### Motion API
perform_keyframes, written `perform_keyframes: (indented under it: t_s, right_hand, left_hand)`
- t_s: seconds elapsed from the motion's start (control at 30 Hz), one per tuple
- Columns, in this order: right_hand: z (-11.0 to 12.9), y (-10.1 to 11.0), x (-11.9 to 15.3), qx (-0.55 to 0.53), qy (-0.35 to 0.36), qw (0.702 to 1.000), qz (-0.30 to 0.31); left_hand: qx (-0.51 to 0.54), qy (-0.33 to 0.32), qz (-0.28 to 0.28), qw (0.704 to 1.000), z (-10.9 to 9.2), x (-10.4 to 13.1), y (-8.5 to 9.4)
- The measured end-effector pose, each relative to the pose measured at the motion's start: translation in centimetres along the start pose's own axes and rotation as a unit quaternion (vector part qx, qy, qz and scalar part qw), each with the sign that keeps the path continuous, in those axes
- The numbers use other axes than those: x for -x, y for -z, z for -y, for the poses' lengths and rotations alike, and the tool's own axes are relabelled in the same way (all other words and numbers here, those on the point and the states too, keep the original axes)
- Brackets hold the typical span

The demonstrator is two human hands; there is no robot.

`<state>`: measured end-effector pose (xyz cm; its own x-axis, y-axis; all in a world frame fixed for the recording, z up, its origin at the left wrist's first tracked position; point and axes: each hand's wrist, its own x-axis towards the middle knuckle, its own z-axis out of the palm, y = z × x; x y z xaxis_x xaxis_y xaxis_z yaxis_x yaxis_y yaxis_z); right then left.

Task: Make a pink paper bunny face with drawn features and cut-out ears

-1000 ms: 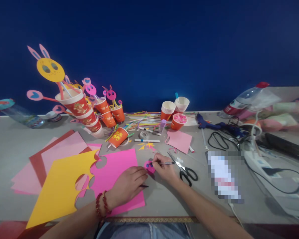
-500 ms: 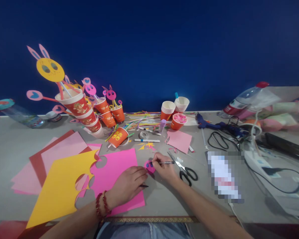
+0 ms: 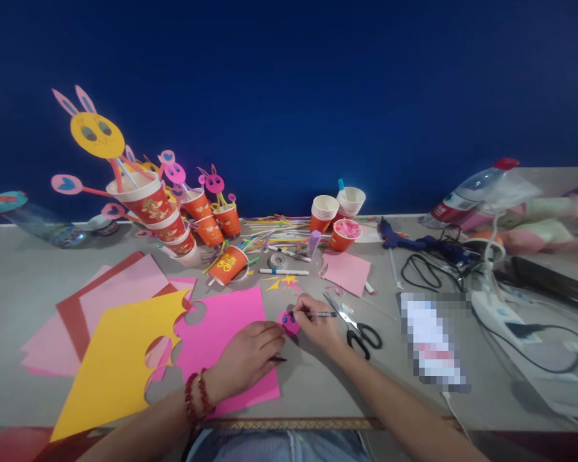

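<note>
My right hand is closed round a slim pen, its barrel slanting out to the right. The writing end is over a small pink paper disc that has blue eye shapes on it. From the left, the fingertips of my left hand reach the disc's edge and hold it on the table. A dark, narrow pen cap sticks out from under that hand's curled fingers. Beneath the left hand and wrist lies a bright pink sheet with round cut-outs. Black-handled scissors rest beside my right wrist.
At left are a yellow sheet with cut-outs and stacked paper cups bearing a paper rabbit. Behind my hands lie an orange cup, markers and straws. A glue gun, cables and a phone are at right.
The pen in my right hand has shifted very slightly over the pink disc. My left hand stays in place, and the other things lie as before.
</note>
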<state>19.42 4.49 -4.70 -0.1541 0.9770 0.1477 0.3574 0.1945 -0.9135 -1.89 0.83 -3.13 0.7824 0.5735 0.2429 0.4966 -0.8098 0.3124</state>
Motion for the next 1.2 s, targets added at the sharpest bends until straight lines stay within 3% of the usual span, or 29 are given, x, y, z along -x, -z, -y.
perform_keyframes:
  t_s: [0.5,1.2]
  right_hand:
    - [-0.52,0.02,0.23,-0.014,-0.003,1.0,-0.026]
    - [-0.47,-0.04,0.22,-0.011,0.003,1.0,-0.011]
  left_hand:
    - [-0.003,-0.004,-0.009,1.0,-0.08,0.1,-0.02]
    - [-0.013,-0.004,-0.001,1.0,0.08,0.33,-0.45]
